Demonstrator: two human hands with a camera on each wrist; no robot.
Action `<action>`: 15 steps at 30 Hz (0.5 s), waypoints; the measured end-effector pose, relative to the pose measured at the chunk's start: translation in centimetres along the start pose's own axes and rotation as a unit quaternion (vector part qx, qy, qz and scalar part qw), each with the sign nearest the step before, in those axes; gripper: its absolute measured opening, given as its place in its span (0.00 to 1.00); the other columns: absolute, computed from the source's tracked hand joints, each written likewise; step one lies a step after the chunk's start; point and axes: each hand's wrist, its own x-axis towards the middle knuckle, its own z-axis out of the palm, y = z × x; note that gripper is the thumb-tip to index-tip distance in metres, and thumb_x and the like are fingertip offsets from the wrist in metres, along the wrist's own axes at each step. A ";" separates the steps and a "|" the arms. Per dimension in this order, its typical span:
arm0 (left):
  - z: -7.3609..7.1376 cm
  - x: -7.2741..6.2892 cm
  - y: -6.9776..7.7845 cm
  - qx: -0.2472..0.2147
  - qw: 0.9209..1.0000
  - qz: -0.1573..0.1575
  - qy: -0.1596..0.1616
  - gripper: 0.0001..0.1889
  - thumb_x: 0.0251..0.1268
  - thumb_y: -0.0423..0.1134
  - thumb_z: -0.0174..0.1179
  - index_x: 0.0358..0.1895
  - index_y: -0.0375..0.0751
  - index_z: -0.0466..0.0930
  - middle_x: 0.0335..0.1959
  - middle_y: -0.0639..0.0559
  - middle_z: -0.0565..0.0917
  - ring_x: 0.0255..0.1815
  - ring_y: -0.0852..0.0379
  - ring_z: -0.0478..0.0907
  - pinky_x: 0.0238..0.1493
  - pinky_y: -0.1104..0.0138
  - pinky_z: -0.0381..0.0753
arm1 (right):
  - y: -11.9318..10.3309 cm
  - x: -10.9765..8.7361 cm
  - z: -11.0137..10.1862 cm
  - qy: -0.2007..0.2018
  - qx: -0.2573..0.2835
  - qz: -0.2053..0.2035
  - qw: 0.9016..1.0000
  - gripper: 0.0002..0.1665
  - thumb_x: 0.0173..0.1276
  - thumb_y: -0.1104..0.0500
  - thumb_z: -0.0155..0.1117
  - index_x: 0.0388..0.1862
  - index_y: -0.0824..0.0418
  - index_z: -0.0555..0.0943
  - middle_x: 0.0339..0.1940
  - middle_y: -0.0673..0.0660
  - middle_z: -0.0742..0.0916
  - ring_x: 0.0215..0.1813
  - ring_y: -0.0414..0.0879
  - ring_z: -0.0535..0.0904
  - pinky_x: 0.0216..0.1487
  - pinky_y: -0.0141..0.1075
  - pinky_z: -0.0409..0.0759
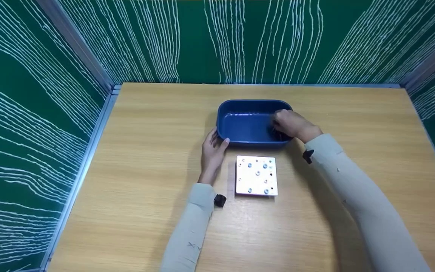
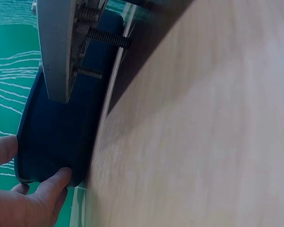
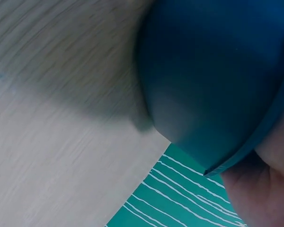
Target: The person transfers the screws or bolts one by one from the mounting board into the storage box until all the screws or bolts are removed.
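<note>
A dark blue rectangular tub [image 1: 242, 126] stands on the table with its long side toward me. At its front left corner my left hand [image 1: 213, 152] holds the wall, thumb at the front and fingers along the left side. My right hand [image 1: 292, 122] reaches over the right rim into the tub, its fingers bent down. Small dark things [image 1: 276, 135] show blurred beneath it; their kind and the fingertips are hidden. Before the tub sits a square silver metal plate [image 1: 246, 179] with holes and several bolts. Threaded bolt ends [image 2: 106, 37] stick out under the plate in the left wrist view.
The wooden table [image 1: 145, 151] surrounds tub and plate. Green walls [image 1: 193, 41] with white wavy lines stand behind and at both sides. A metal frame rail [image 1: 77, 177] runs along the table's left edge.
</note>
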 end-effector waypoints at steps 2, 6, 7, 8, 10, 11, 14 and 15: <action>0.0 0.0 0.0 0.002 1.000 -0.005 0.001 0.34 0.73 0.32 0.66 0.79 0.37 0.66 0.78 0.39 0.71 0.79 0.43 0.69 0.79 0.62 0.71 | 0.1 0.1 0.0 -0.001 -0.003 -0.001 1.000 0.08 0.78 0.68 0.62 0.47 0.72 0.86 0.41 0.68 0.90 0.43 0.58 0.90 0.46 0.51 0.93; 0.0 0.0 0.1 0.009 1.000 -0.007 0.002 0.34 0.73 0.32 0.66 0.80 0.38 0.66 0.78 0.40 0.71 0.79 0.44 0.69 0.78 0.62 0.72 | 0.2 0.4 0.1 -0.004 -0.009 -0.005 1.000 0.07 0.77 0.69 0.62 0.46 0.73 0.85 0.40 0.69 0.90 0.41 0.58 0.90 0.44 0.51 0.93; 0.0 0.0 0.0 0.010 1.000 -0.005 0.001 0.34 0.73 0.32 0.66 0.79 0.37 0.66 0.78 0.39 0.72 0.79 0.43 0.69 0.78 0.62 0.72 | 0.2 0.5 0.2 -0.006 -0.009 -0.003 1.000 0.07 0.78 0.69 0.61 0.46 0.72 0.85 0.40 0.69 0.90 0.41 0.58 0.90 0.44 0.50 0.93; 0.0 0.1 0.0 0.011 1.000 -0.002 0.001 0.34 0.73 0.32 0.66 0.79 0.36 0.66 0.78 0.39 0.71 0.79 0.43 0.69 0.79 0.61 0.72 | 0.2 0.5 0.2 -0.007 -0.009 -0.001 1.000 0.07 0.78 0.69 0.61 0.46 0.72 0.84 0.40 0.69 0.90 0.40 0.58 0.90 0.44 0.50 0.93; 0.0 0.1 0.0 0.014 1.000 0.000 0.001 0.34 0.73 0.32 0.66 0.79 0.36 0.66 0.78 0.38 0.71 0.79 0.42 0.69 0.79 0.61 0.72 | 0.2 0.6 0.4 -0.008 -0.010 0.000 1.000 0.07 0.78 0.69 0.60 0.46 0.72 0.84 0.39 0.68 0.89 0.39 0.57 0.90 0.42 0.50 0.93; 0.0 0.1 -0.1 0.013 1.000 0.001 0.001 0.34 0.73 0.32 0.66 0.79 0.35 0.66 0.78 0.38 0.71 0.79 0.42 0.69 0.79 0.61 0.72 | 0.2 0.6 0.4 -0.008 -0.009 0.000 1.000 0.07 0.79 0.68 0.60 0.46 0.71 0.84 0.38 0.67 0.89 0.39 0.56 0.89 0.42 0.49 0.93; 0.0 0.1 -0.1 -0.001 1.000 0.009 -0.001 0.34 0.73 0.30 0.65 0.79 0.32 0.66 0.77 0.35 0.71 0.79 0.41 0.69 0.79 0.60 0.72 | 0.2 0.7 0.7 0.001 -0.011 -0.011 1.000 0.07 0.78 0.69 0.60 0.41 0.70 0.84 0.34 0.66 0.89 0.35 0.55 0.88 0.37 0.48 0.91; 0.0 0.1 -0.1 -0.009 1.000 0.013 -0.002 0.34 0.72 0.29 0.65 0.78 0.31 0.66 0.77 0.35 0.72 0.78 0.41 0.69 0.79 0.60 0.71 | 0.2 0.8 0.7 0.005 -0.014 -0.017 1.000 0.07 0.78 0.69 0.60 0.39 0.70 0.84 0.33 0.65 0.89 0.33 0.54 0.87 0.35 0.47 0.90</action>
